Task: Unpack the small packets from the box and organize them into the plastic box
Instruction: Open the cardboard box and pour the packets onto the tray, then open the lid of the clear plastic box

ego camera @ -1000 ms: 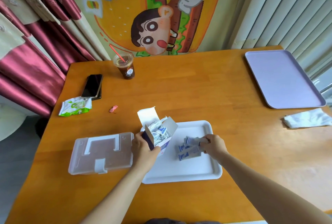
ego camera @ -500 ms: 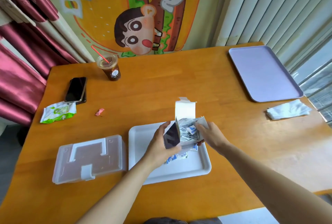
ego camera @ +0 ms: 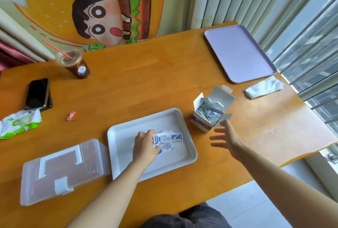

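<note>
**Q:** Compared with half a second earlier, what is changing?

**A:** Both hands are leaving the box (ego camera: 210, 116), which is now standing on the table (ego camera: 146, 85) just right of the white tray (ego camera: 124, 149), flaps open. The right hand (ego camera: 226, 138) is hovering just beside it, fingers spread wide and holding nothing. The left hand (ego camera: 144, 147) is curling its fingers over the small packets (ego camera: 168, 138) lying loose in the tray.

**Q:** Which step is proceeding, and what is coming next?

**A:** Apparently the gathering of emptied packets. The plastic box (ego camera: 60, 169), left of the tray, is lying closed, so the next move is likely calling for unlatching its lid before any packet is going in.

**Q:** How are the packets looking?

**A:** Flat, white with blue print, overlapping in a small heap. Many more are sitting crammed inside the box.
</note>
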### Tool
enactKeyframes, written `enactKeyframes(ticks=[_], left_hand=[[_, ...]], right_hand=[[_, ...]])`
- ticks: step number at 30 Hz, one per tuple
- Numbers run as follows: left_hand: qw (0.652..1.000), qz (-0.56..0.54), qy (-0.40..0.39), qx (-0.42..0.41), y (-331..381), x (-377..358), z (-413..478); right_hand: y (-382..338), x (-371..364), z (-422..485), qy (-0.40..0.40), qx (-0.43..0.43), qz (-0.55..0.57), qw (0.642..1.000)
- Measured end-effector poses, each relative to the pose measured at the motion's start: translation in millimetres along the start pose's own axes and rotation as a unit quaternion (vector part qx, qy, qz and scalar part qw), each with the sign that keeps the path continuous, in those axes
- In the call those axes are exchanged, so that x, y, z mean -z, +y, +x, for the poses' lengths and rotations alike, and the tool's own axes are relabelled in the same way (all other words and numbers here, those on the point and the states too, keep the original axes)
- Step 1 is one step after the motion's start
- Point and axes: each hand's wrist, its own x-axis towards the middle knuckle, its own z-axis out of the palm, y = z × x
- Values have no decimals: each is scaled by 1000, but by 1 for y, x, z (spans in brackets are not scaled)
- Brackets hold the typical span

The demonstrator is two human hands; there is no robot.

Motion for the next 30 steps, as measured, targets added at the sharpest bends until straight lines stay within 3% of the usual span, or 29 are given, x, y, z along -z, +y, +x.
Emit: enactKeyframes(ticks=[4,5,7,9,11,15,18,21,23,25,26,27,28,30], left_hand=[[999,32,20,35,-12,-2,0],[998,34,22,37,-16,-3,-1],[999,26,25,36,-24,-4,-3],[999,13,31,27,-29,-5,-2],[999,7,33,23,-31,-5,2],[999,30,35,20,-32,-6,12],[998,30,49,10,-35,-9,13],[997,5,72,-15,-43,-9,8],[994,-39,100,-25,-48,-5,0],[984,-135,118,15,-52,2,-16],[968,-217,109,62,-54,5,-26],[931,-330,89,126,-58,9,-40],[868,-455,64,189,-63,12,-53],[693,-656,34,297,-77,19,-82]], right_hand=[[28,-21,-41,-112,-110,-156,975],[30,-31,-47,-143,-80,-203,965],[27,-53,-44,-158,62,-272,947],[17,-78,-25,-126,238,-370,889],[10,-101,0,-94,363,-468,800],[18,-127,26,-87,366,-631,678],[27,-127,28,-81,351,-644,675],[29,-126,24,-58,404,-611,679],[19,-139,16,-70,473,-534,698],[4,-165,2,-136,518,-442,720],[-3,-180,-7,-184,531,-406,721],[-9,-198,-18,-238,542,-383,709],[-13,-215,-28,-280,555,-374,689],[-12,-248,-48,-346,573,-404,624]])
